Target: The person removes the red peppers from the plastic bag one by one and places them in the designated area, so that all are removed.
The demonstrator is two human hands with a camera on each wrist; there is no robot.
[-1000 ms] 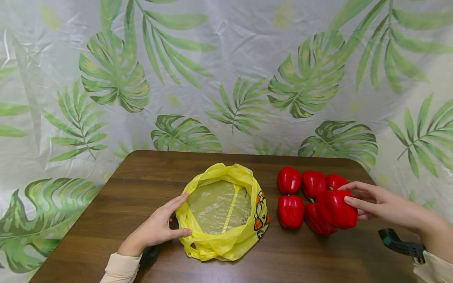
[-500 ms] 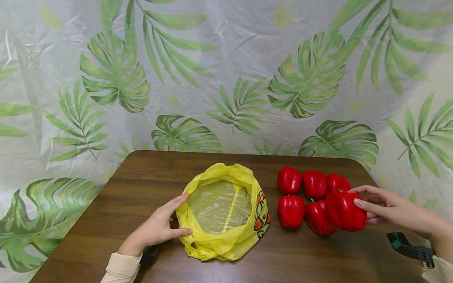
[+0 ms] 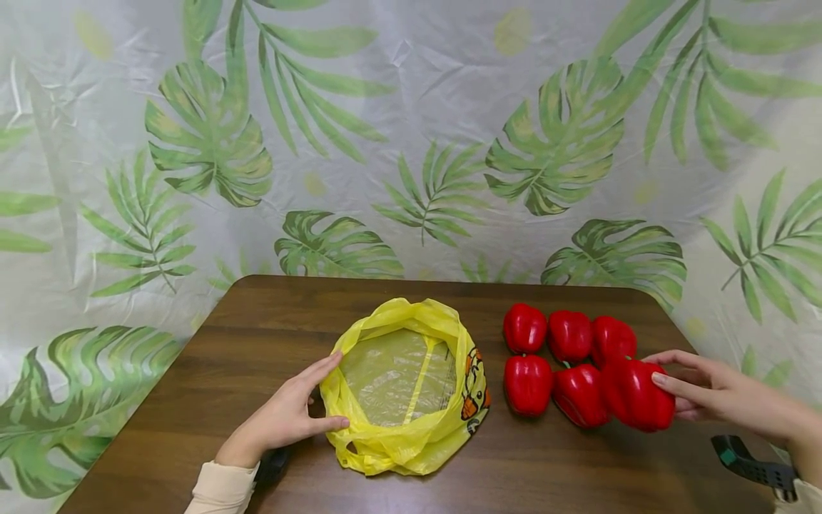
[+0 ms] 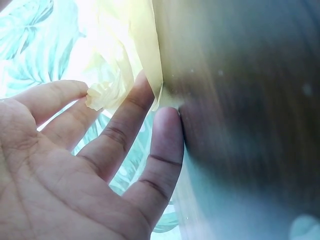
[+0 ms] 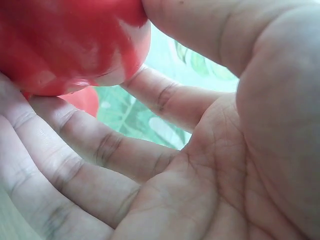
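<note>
My right hand [image 3: 713, 389] grips a glossy red bell pepper [image 3: 638, 395] between thumb and fingers, at the right end of the front row. In the right wrist view that pepper [image 5: 70, 45] fills the upper left, and the fingers reach under and around it. My left hand [image 3: 285, 414] lies against the left side of a yellow plastic bag [image 3: 398, 450], fingers spread and fairly straight, fingertips at its rim. The bag's mouth faces up, held wide, and its inside shows nothing in it. The left wrist view shows the fingers [image 4: 117, 130] touching the bag's thin film [image 4: 145, 40].
Several more red bell peppers stand in two rows right of the bag, among them a front-left one [image 3: 528, 385] and a back-right one [image 3: 613, 340]. The brown wooden table [image 3: 257, 343] ends at a leaf-print curtain [image 3: 437, 143]. Black straps are on both wrists.
My right hand has moved right and slightly toward me with the bell pepper, uncovering the pepper beside it and the back-right one. The left hand and the bag have stayed in place.
</note>
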